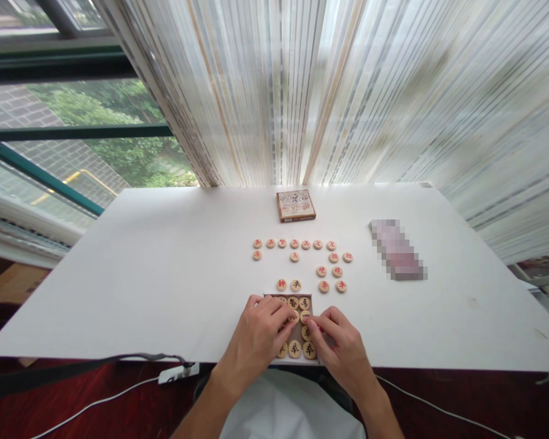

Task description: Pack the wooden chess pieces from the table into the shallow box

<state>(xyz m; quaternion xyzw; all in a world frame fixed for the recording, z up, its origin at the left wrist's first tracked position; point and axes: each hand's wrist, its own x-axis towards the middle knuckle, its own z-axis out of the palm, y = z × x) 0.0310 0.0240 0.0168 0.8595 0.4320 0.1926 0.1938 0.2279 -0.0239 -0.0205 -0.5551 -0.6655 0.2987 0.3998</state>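
Note:
An open box tray (297, 332) at the table's front edge holds round wooden Chinese chess pieces with black characters, such as the piece (294, 349) in its bottom row. My left hand (261, 326) reaches over the tray's left side and hides part of it. Its fingers are curled, their tips closed on a piece (294, 317) in the second row. From the right, my right hand (341, 341) pinches at the neighbouring black-character piece (305, 316) with thumb and forefinger. Just beyond the tray lie a red-character piece (281, 284) and a black-character piece (296, 285).
Several red-character pieces (294, 244) lie in rows on the white table (165, 274). A printed box lid (296, 205) lies farther back; a blurred-out flat object (398, 250) is on the right. A power strip (178, 373) hangs by the front edge. Curtains (274, 91) stand behind.

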